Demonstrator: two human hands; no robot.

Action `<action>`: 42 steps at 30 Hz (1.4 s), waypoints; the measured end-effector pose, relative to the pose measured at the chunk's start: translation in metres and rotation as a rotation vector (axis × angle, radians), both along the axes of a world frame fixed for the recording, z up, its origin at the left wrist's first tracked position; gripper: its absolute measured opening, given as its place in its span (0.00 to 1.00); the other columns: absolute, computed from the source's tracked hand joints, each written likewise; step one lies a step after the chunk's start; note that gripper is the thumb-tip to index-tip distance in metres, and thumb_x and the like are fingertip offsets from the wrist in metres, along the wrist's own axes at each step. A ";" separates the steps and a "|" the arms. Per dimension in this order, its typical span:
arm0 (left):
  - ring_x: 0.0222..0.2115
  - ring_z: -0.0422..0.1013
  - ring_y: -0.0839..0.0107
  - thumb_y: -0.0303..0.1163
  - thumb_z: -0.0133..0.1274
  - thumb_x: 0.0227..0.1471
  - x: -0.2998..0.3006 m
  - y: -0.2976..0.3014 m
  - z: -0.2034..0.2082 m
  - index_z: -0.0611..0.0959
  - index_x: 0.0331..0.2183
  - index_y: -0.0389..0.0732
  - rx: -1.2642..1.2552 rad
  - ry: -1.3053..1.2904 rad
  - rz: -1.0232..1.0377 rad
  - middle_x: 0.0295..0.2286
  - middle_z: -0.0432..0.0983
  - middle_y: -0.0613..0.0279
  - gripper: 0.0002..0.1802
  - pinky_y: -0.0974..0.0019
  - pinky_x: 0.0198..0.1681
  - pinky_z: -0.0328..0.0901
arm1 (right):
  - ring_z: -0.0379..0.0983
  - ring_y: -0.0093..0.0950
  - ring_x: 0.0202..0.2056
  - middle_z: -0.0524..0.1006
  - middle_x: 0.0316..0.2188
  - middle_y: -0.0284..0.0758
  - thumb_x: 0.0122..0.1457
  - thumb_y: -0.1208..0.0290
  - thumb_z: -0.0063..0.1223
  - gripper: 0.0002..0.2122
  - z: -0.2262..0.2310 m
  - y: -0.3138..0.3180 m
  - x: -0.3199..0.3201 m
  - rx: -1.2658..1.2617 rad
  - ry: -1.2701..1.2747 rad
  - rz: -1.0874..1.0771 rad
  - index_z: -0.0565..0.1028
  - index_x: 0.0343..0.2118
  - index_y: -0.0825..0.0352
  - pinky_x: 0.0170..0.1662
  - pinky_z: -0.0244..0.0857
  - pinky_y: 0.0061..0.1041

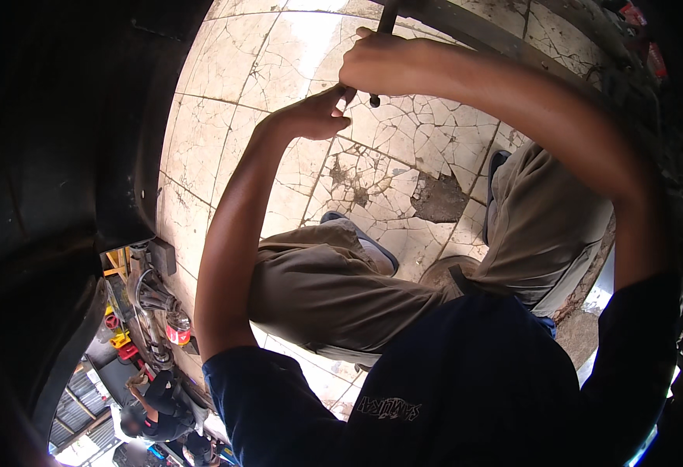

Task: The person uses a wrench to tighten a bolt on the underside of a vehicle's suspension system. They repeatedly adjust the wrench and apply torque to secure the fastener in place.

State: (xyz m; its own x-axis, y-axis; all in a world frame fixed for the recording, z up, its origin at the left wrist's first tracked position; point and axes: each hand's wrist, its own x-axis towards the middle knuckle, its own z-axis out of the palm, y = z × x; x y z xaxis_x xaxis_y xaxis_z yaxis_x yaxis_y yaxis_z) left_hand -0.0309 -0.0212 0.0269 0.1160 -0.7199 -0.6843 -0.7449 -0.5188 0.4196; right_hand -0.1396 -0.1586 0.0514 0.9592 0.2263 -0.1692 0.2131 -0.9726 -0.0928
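Observation:
Near the top of the head view, my right hand (384, 62) is closed round a dark rod (389, 17). The rod runs up past the fist to the upper edge, and a small dark knob (374, 101) shows just below the fist. Just to the left is my left hand (314, 117), its thumb apart from its fingers. Those fingertips reach the underside of my right hand, where they are partly hidden. Nothing shows within the left hand's grasp. Both arms are raised and bent inward over my legs.
Beneath me is a cracked tile floor (225, 148) with a broken patch (440, 198). A large dark panel (38, 124) fills the left side. A dark beam (478, 31) crosses the upper right. At lower left, a person (155, 409) sits near metal machine parts (151, 292) and a red-labelled container (177, 331).

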 end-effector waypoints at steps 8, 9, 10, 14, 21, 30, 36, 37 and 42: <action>0.47 0.69 0.61 0.55 0.44 0.56 -0.002 -0.001 -0.011 0.72 0.52 0.44 -0.120 -0.114 0.006 0.46 0.73 0.52 0.30 0.61 0.46 0.66 | 0.76 0.35 0.25 0.76 0.17 0.38 0.44 0.78 0.53 0.03 0.003 0.005 0.007 -0.123 0.001 -0.015 0.78 0.19 0.65 0.50 0.60 0.36; 0.46 0.70 0.62 0.55 0.41 0.57 -0.003 -0.003 -0.008 0.72 0.52 0.46 -0.077 -0.138 -0.006 0.45 0.73 0.52 0.29 0.61 0.45 0.66 | 0.75 0.36 0.24 0.76 0.17 0.38 0.44 0.77 0.53 0.03 0.003 0.006 0.005 -0.142 -0.108 0.030 0.78 0.18 0.65 0.49 0.61 0.37; 0.46 0.70 0.62 0.55 0.40 0.58 -0.004 -0.005 -0.005 0.72 0.52 0.46 -0.067 -0.136 0.013 0.45 0.74 0.52 0.28 0.61 0.45 0.66 | 0.75 0.36 0.24 0.76 0.17 0.38 0.43 0.77 0.53 0.03 0.005 0.006 0.006 -0.111 -0.079 0.020 0.78 0.18 0.65 0.47 0.62 0.37; 0.45 0.71 0.63 0.52 0.38 0.60 -0.008 -0.009 -0.002 0.74 0.51 0.46 -0.069 -0.161 0.047 0.44 0.74 0.52 0.26 0.61 0.47 0.65 | 0.76 0.38 0.26 0.77 0.22 0.43 0.42 0.78 0.54 0.04 0.014 0.002 0.003 0.019 0.009 -0.042 0.79 0.22 0.69 0.35 0.68 0.36; 0.40 0.72 0.63 0.46 0.42 0.60 0.006 -0.009 -0.019 0.79 0.44 0.43 -0.201 -0.167 0.042 0.39 0.77 0.55 0.20 0.61 0.44 0.64 | 0.75 0.38 0.26 0.77 0.23 0.43 0.49 0.78 0.51 0.05 0.022 -0.006 -0.002 0.202 0.077 -0.136 0.78 0.26 0.70 0.30 0.68 0.33; 0.40 0.73 0.68 0.48 0.40 0.60 0.007 -0.009 -0.022 0.79 0.42 0.41 -0.247 -0.067 0.065 0.37 0.78 0.59 0.22 0.64 0.44 0.65 | 0.75 0.38 0.24 0.77 0.21 0.42 0.47 0.78 0.52 0.04 0.014 -0.009 -0.002 0.210 -0.017 -0.065 0.78 0.24 0.69 0.29 0.68 0.34; 0.38 0.74 0.69 0.47 0.38 0.61 0.002 -0.006 -0.024 0.78 0.42 0.38 -0.365 -0.034 0.209 0.35 0.78 0.59 0.24 0.65 0.43 0.65 | 0.76 0.37 0.25 0.77 0.21 0.42 0.46 0.77 0.53 0.05 0.032 -0.004 -0.011 0.047 -0.012 -0.008 0.79 0.26 0.67 0.29 0.68 0.33; 0.37 0.74 0.69 0.47 0.38 0.61 0.002 -0.006 -0.031 0.79 0.42 0.38 -0.438 0.052 0.238 0.35 0.79 0.59 0.23 0.66 0.42 0.65 | 0.76 0.35 0.26 0.78 0.21 0.41 0.46 0.77 0.53 0.06 0.036 -0.002 -0.010 0.128 0.044 -0.057 0.80 0.27 0.66 0.31 0.69 0.32; 0.38 0.74 0.69 0.45 0.37 0.62 0.005 -0.008 -0.038 0.78 0.42 0.39 -0.298 -0.066 0.142 0.36 0.79 0.58 0.22 0.65 0.43 0.66 | 0.77 0.33 0.26 0.79 0.21 0.39 0.48 0.75 0.53 0.05 0.011 -0.002 -0.002 0.034 -0.047 -0.009 0.80 0.25 0.65 0.32 0.71 0.30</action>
State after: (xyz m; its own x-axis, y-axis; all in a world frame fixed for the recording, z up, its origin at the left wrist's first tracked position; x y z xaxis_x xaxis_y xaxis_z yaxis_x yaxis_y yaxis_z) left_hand -0.0261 -0.0294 -0.0111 0.2669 -0.8605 -0.4340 -0.7043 -0.4816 0.5216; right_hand -0.1416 -0.1601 0.0620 0.9680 0.2224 -0.1162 0.2091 -0.9710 -0.1164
